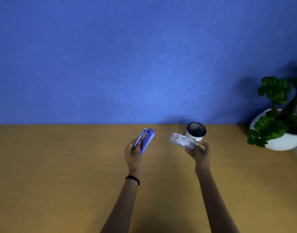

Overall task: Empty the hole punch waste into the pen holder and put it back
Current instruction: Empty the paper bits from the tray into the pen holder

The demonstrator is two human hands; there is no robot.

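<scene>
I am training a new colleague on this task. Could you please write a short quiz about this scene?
1. True or false: the clear waste tray is attached to the purple hole punch.
2. Which hand holds the tray: A left hand, B right hand?
3. Fill in: the paper dots are still in the ____, not in the mesh pen holder.

Key: 1 false; 2 B; 3 tray.
</scene>
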